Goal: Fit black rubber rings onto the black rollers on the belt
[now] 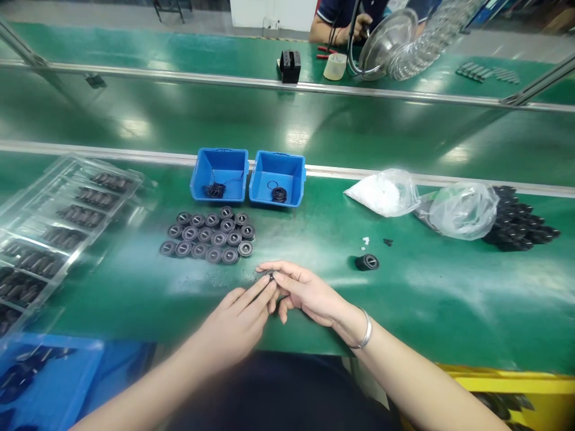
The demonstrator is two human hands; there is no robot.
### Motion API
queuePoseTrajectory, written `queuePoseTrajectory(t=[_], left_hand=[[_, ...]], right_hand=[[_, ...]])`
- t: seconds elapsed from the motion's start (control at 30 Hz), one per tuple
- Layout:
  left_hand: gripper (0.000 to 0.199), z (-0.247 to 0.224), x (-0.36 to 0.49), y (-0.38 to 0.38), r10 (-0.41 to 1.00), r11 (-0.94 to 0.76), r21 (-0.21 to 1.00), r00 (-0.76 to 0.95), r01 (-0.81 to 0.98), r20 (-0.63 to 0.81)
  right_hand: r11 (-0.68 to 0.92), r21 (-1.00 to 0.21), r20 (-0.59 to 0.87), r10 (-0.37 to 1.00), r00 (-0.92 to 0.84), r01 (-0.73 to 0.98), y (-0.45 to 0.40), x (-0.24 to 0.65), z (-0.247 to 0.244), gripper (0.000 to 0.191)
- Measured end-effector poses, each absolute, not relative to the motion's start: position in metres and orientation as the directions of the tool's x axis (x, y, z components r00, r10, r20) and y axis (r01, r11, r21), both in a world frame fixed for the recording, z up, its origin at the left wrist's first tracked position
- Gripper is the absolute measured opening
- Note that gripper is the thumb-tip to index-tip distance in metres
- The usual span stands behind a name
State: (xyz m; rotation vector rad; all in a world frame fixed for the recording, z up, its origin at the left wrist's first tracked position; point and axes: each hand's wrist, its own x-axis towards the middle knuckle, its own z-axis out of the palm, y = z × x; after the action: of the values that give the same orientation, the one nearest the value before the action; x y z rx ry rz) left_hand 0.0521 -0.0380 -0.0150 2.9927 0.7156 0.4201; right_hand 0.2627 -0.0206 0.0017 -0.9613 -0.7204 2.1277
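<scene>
My left hand (245, 320) and my right hand (305, 293) meet over the near middle of the bench. Their fingertips are closed on a small black part (270, 275), mostly hidden by the fingers. Beyond my left hand stand several black round parts with slotted tops (207, 234), set in rows. A single black cylinder (367, 262) lies to the right of my right hand. Close to it are a few tiny white pieces (365, 241) and tiny black pieces (387, 242).
Two blue bins, the left bin (224, 157) and right bin (281, 161), hold thin black rings. A clear divided tray (90, 239) is at left. Plastic bags, one with white pieces (381, 193), and piled black parts (516, 221) sit at right. Across the bench, a person works beside a duct (431, 48).
</scene>
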Motion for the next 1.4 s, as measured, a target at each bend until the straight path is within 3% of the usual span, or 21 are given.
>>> queuePoseTrajectory(t=[0.17,0.37,0.53,0.73,0.93,1.13,1.4], left_hand=[[0.034,-0.015,0.057,-0.042,0.494,-0.869,0.148,0.815,0.472,0.302],[0.035,-0.011,0.052,-0.039,0.449,-0.893,0.105,0.85,0.437,0.276],[0.037,-0.013,0.06,-0.048,0.504,-0.862,0.09,0.828,0.498,0.246],[0.035,-0.012,0.049,-0.036,0.448,-0.893,0.101,0.849,0.438,0.28],[0.042,-0.013,0.057,-0.045,0.478,-0.875,0.04,0.848,0.482,0.23],[0.036,-0.013,0.053,-0.039,0.481,-0.875,0.076,0.84,0.478,0.253],[0.045,-0.01,0.056,-0.041,0.491,-0.863,0.007,0.834,0.506,0.253]], right_hand=[[-0.606,-0.723,-0.418,0.766,-0.489,-0.332,-0.018,0.267,-0.006,0.029],[-0.645,-0.694,-0.421,0.724,-0.546,-0.319,-0.015,0.267,-0.002,0.034],[-0.583,-0.738,-0.41,0.787,-0.461,-0.339,-0.02,0.262,-0.003,0.031],[-0.591,-0.76,-0.443,0.775,-0.45,-0.27,-0.017,0.263,-0.006,0.029],[-0.511,-0.765,-0.377,0.849,-0.371,-0.392,-0.023,0.259,-0.01,0.033],[-0.532,-0.775,-0.392,0.828,-0.401,-0.34,-0.02,0.259,-0.012,0.03],[-0.453,-0.802,-0.345,0.884,-0.316,-0.389,-0.025,0.256,-0.012,0.033]])
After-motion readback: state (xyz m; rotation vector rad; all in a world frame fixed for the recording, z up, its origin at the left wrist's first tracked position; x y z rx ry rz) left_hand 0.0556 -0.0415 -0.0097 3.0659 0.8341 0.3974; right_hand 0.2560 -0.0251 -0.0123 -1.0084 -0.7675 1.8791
